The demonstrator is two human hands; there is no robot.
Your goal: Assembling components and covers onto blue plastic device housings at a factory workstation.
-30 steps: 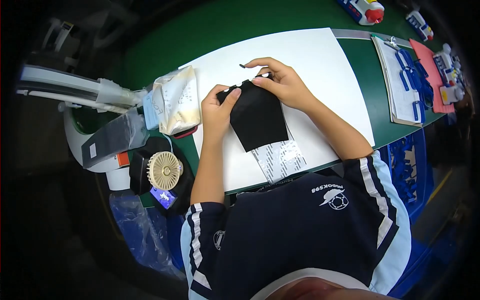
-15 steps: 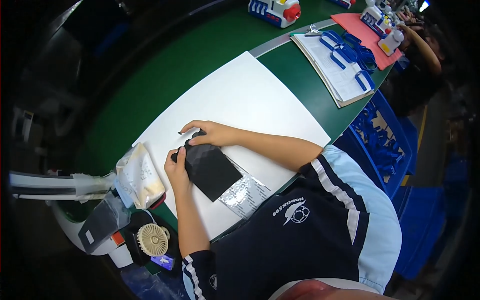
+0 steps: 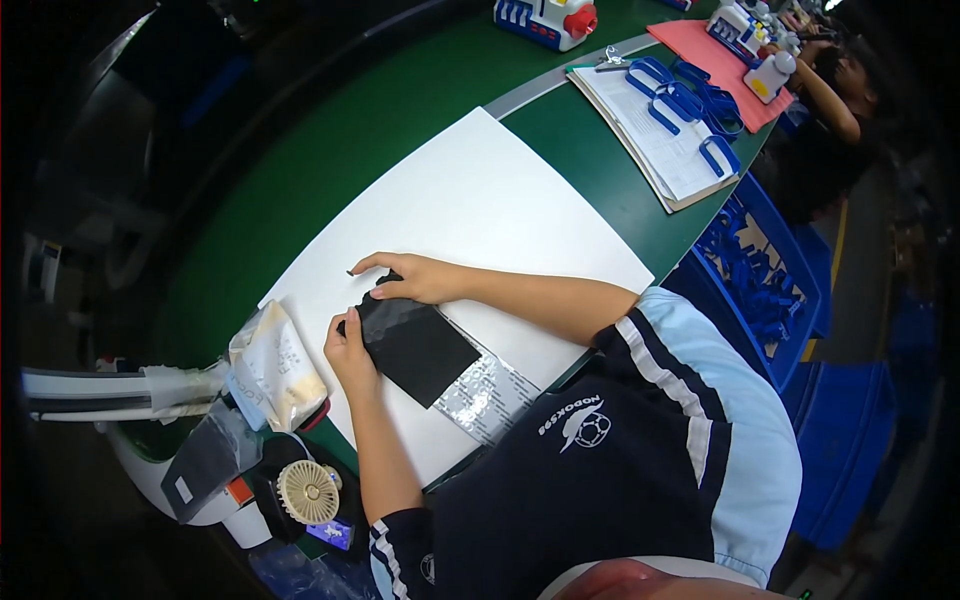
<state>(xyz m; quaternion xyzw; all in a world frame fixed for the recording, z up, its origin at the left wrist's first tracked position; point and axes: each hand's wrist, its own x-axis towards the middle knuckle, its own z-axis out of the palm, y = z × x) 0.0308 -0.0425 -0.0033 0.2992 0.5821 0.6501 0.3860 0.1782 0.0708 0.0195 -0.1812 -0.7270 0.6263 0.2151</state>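
A flat, soft black pouch-like piece (image 3: 421, 354) lies slanted across the white board (image 3: 500, 190), its far end bunched up. My left hand (image 3: 350, 350) grips the bunched end at its left corner, thumb on top. On the other corner of that end, my right hand (image 3: 415, 279) pinches the material between thumb and curled fingers, and its index finger sticks out past it. Under the near right edge of the black piece shows a shiny silver printed sheet (image 3: 488, 397). What the fingers do beneath the material is hidden.
Left of the board stand a clear bag with pale contents (image 3: 278, 365), a small cream fan (image 3: 308, 491) and a wrapped grey piece (image 3: 205, 460). At the right lie a clipboard (image 3: 650, 150) with blue handles (image 3: 678, 100) and a blue bin (image 3: 765, 285). Another person sits beyond.
The whole view has shifted slightly. Both hands keep their hold on the far end of the black piece, which looks a little flatter and less spread between the fingers.
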